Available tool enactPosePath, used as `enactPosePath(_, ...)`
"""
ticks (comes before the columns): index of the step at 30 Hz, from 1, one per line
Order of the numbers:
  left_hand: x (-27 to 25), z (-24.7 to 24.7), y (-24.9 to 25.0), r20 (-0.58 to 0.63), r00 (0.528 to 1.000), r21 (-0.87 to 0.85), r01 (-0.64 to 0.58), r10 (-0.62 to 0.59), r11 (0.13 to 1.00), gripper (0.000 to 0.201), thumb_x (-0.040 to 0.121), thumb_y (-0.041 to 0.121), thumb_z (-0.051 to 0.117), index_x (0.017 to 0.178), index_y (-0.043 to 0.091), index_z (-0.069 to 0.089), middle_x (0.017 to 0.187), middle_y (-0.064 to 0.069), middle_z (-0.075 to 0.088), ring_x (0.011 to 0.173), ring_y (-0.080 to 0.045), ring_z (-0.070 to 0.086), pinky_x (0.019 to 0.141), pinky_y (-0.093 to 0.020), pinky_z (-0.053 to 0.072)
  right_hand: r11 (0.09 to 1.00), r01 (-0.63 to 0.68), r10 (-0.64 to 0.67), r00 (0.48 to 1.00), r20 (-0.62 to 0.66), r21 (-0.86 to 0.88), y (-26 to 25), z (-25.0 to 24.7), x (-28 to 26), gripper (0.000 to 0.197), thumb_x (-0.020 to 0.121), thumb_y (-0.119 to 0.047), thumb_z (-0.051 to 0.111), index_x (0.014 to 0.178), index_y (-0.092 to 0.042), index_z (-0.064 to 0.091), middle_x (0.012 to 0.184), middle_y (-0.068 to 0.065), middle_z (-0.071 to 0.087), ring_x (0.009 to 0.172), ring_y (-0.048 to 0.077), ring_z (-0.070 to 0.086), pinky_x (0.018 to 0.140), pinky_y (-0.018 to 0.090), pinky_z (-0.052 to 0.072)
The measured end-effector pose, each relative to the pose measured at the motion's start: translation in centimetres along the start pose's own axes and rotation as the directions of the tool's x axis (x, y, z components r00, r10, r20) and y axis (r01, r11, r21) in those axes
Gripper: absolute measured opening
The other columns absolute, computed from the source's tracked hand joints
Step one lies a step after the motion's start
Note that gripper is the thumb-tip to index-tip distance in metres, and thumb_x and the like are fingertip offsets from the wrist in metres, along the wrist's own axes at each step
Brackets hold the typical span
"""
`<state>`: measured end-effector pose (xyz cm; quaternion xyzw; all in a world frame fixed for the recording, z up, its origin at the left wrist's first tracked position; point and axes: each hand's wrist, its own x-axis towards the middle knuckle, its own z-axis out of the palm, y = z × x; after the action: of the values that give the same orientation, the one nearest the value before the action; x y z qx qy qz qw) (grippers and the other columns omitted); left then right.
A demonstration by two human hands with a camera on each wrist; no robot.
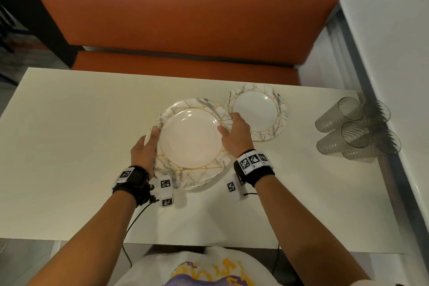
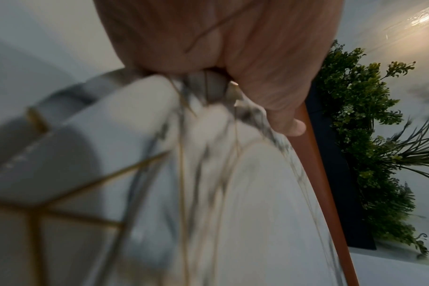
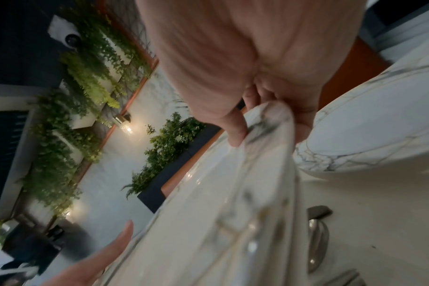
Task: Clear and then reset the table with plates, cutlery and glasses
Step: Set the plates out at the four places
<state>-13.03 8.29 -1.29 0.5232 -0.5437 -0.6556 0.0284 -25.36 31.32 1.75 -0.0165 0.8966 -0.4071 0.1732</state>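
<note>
A large plate [image 1: 190, 139] with a marbled, gold-lined rim is held just above the table between both hands. My left hand [image 1: 151, 139] grips its left rim, thumb on top and fingers underneath; up close the thumb presses the plate's edge [image 2: 220, 120]. My right hand [image 1: 229, 125] pinches the right rim, which the right wrist view shows between thumb and fingers [image 3: 269, 120]. A smaller matching plate [image 1: 254, 111] lies flat just behind and right of it. Several clear ribbed glasses [image 1: 355, 130] lie on their sides at the right edge. Metal cutlery [image 3: 317, 245] lies on the table beneath the large plate.
The white table [image 1: 69, 123] stretches left of the plates. An orange bench seat [image 1: 181, 18] runs along its far side. A white wall and metal rail [image 1: 383, 76] border the right edge, close behind the glasses.
</note>
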Motion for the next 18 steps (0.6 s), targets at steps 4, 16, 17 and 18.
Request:
enactPosePath(4, 0.1, -1.3, -0.6, -0.015, 0.999, 0.049, -0.05, 0.05, 0.998, 0.099, 0.082, 0.067, 0.073, 0.158, 0.014, 0.036, 0.151, -0.008, 0.053, 0.135, -0.027, 0.052, 0.114, -0.045, 0.042, 0.984, -0.115, 0.128, 0.987, -0.098, 0.134, 1.4, -1.7, -1.2, 0.046, 0.097, -0.014, 0.064, 0.14, -0.012, 0.046, 0.127, 0.015, 0.06, 0.105, 0.022, 0.062, 0.08, 0.029, 0.053)
enactPosePath(16, 1.0, -6.9, -1.8, -0.031, 0.987, 0.153, -0.15, 0.157, 0.977, 0.1, 0.08, 0.079, 0.064, 0.152, 0.012, 0.046, 0.152, -0.015, 0.052, 0.138, -0.035, 0.051, 0.113, -0.049, 0.043, 0.78, -0.413, 0.598, 0.714, -0.365, 0.47, 16.3, -6.0, -12.1, 0.041, 0.095, -0.017, 0.064, 0.134, -0.007, 0.057, 0.133, 0.014, 0.062, 0.117, 0.028, 0.059, 0.09, 0.028, 0.043)
enactPosePath(17, 1.0, -7.2, -2.0, -0.05, 0.988, 0.168, -0.136, 0.146, 0.976, 0.083, 0.085, 0.073, 0.064, 0.144, 0.015, 0.055, 0.144, -0.016, 0.058, 0.134, -0.034, 0.053, 0.112, -0.045, 0.043, 0.758, -0.433, 0.629, 0.684, -0.37, 0.487, 17.3, -5.8, -13.2, 0.042, 0.095, -0.018, 0.065, 0.135, -0.007, 0.057, 0.133, 0.014, 0.062, 0.118, 0.029, 0.059, 0.09, 0.028, 0.044)
enactPosePath(18, 1.4, -7.6, -2.4, -0.063, 0.987, 0.19, -0.132, 0.147, 0.973, 0.055, 0.091, 0.067, 0.063, 0.123, 0.022, 0.066, 0.124, -0.013, 0.066, 0.121, -0.033, 0.057, 0.106, -0.04, 0.043, 0.738, -0.45, 0.655, 0.658, -0.371, 0.503, 18.2, -5.4, -14.2, 0.042, 0.095, -0.018, 0.065, 0.135, -0.007, 0.057, 0.134, 0.014, 0.062, 0.119, 0.031, 0.059, 0.091, 0.03, 0.046)
